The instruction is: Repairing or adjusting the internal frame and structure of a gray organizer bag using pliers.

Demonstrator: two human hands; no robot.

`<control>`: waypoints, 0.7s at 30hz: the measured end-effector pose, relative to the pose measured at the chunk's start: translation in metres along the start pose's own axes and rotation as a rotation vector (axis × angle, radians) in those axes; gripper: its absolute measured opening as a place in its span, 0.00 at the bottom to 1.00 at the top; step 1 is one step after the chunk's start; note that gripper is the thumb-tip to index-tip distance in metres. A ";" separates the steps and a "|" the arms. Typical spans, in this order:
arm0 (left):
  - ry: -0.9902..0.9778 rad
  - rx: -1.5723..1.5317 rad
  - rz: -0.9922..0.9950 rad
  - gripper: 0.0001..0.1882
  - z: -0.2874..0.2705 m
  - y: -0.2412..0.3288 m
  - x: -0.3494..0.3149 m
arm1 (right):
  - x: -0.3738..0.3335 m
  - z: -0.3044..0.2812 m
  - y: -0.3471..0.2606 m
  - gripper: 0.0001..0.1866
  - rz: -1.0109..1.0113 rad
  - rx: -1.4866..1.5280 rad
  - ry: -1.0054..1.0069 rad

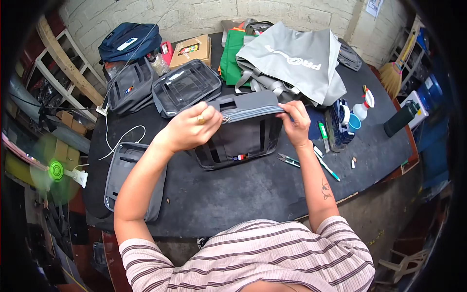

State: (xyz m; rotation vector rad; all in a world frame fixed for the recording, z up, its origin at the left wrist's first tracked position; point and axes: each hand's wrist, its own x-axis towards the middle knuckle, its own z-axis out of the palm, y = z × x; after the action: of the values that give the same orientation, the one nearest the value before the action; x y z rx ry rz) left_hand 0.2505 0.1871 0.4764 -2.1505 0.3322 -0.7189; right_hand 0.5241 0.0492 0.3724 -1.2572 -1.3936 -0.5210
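A dark grey bag [238, 138] stands roughly upright on the bench [219, 199], in front of the person, its lower edge down on the black surface and its zippered top edge facing up. The left hand [194, 126] is at the bag's upper left corner, its fingers [210, 117] curled in closed at the rim beside the metal zipper pull [226, 118]; whether they pinch the pull itself, I cannot tell. The right hand [296, 121] is at the upper right corner, its fingers [286, 107] nearly closed, with the rim pinched between thumb and fingers. The front of the bag shows black strips, a dark panel and a small coloured label [240, 157] near the bottom. Just right of the bag lie green-handled snips [291, 161], partly behind the right forearm, with a slim green and white pen [332, 169] close by. A green cutter [322, 130] lies farther back. Another grey bag [119, 180] lies flat near the left forearm, and a third grey bag [187, 87] rests behind the held one, near a cardboard box [190, 57]. Grey tote bags [292, 63] are heaped at the back, overlapping green fabric [231, 59]. A spray bottle [360, 111] stands at the right.
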 end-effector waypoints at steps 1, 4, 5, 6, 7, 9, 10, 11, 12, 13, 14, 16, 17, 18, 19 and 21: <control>0.025 -0.002 -0.006 0.09 0.004 0.004 -0.005 | -0.001 0.001 0.003 0.16 -0.031 0.014 0.005; 0.067 0.026 -0.038 0.10 0.006 0.012 -0.005 | -0.003 -0.004 0.008 0.19 -0.061 -0.048 -0.026; 0.067 0.019 -0.053 0.10 0.005 0.011 -0.002 | 0.002 -0.006 0.002 0.21 -0.060 -0.119 -0.050; 0.060 0.023 -0.056 0.10 0.006 0.012 -0.002 | 0.010 -0.007 -0.009 0.23 -0.059 -0.181 -0.078; 0.036 -0.039 -0.030 0.12 0.006 0.012 -0.004 | 0.014 -0.004 -0.021 0.27 -0.079 -0.149 -0.088; -0.043 -0.193 0.005 0.12 0.004 0.013 0.004 | 0.024 0.002 -0.045 0.25 -0.218 -0.178 -0.249; -0.125 -0.226 -0.003 0.10 0.003 0.013 0.015 | 0.022 0.008 -0.042 0.23 -0.246 -0.188 -0.354; -0.203 -0.259 -0.007 0.09 0.002 0.011 0.028 | 0.021 0.011 -0.040 0.19 -0.251 -0.170 -0.345; -0.257 -0.237 -0.009 0.07 0.000 0.008 0.034 | 0.022 0.013 -0.039 0.19 -0.254 -0.162 -0.347; -0.262 -0.183 0.071 0.07 0.000 0.005 0.035 | 0.023 0.014 -0.038 0.17 -0.263 -0.154 -0.362; -0.267 -0.129 0.151 0.07 0.002 0.001 0.036 | 0.023 0.014 -0.036 0.16 -0.272 -0.147 -0.376; -0.205 -0.075 0.245 0.08 -0.001 -0.016 0.015 | 0.021 0.006 -0.024 0.14 -0.272 -0.158 -0.287; -0.126 -0.016 0.167 0.10 -0.005 -0.026 -0.001 | 0.018 0.001 -0.012 0.14 -0.252 -0.184 -0.227; -0.165 0.027 0.108 0.11 -0.013 -0.037 -0.022 | 0.014 -0.006 -0.001 0.15 -0.195 -0.233 -0.172; -0.165 0.071 0.088 0.11 -0.015 -0.035 -0.039 | 0.014 -0.011 -0.001 0.17 -0.184 -0.232 -0.159; -0.138 0.126 0.039 0.10 -0.017 -0.019 -0.067 | 0.014 -0.007 -0.015 0.17 -0.281 -0.243 -0.166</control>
State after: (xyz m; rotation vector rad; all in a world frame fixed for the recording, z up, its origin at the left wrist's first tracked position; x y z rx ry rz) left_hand 0.1870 0.2190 0.4738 -2.0560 0.2483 -0.5513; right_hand 0.5167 0.0436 0.3920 -1.3276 -1.6986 -0.8133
